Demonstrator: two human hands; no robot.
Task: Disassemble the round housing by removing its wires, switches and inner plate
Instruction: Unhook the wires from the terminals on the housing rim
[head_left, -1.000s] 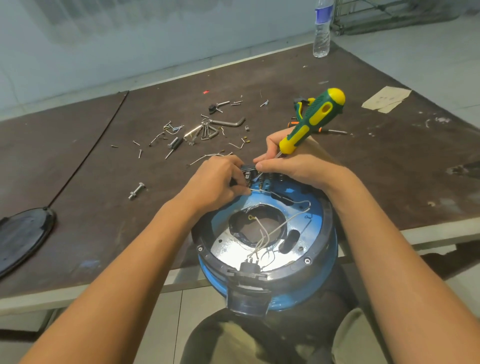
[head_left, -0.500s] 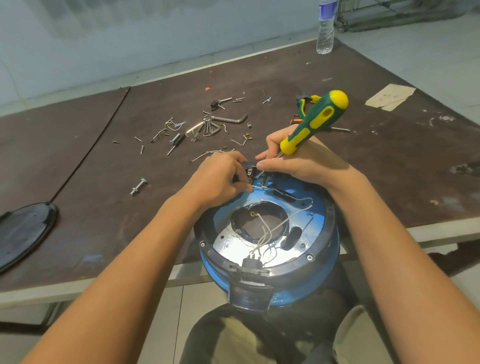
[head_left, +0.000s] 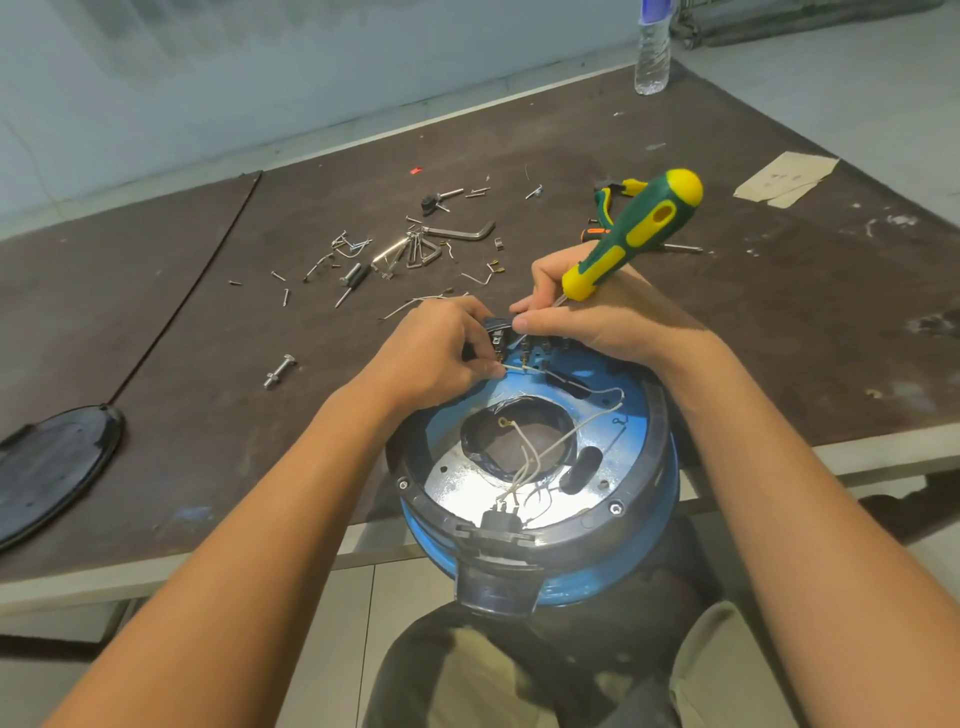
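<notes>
The round housing sat at the near edge of the table, over the person's lap, open side up; both hands met at its far rim. The left hand was curled tight, thumb and fingers pinching one of the white wires just beside a small black switch. The right hand was also curled, gripping a screwdriver low on its handle, thumb tip close to the switch. The handle slanted up and away, and the hands hid most of the shaft, so where the tip sat could not be told.

Behind the hands lay loose screws, a bent hex key, a bolt and pliers; a flat black lid rested far left, a scrap of paper far right, and a clear bottle stood upright at the far edge.

The housing had a blue wall and a dark ring rim; the inner plate was shiny metal with a large round hole through which thin wires looped; the table top was dark, rough and scuffed; the screwdriver handle was green and yellow, smooth and rounded.
</notes>
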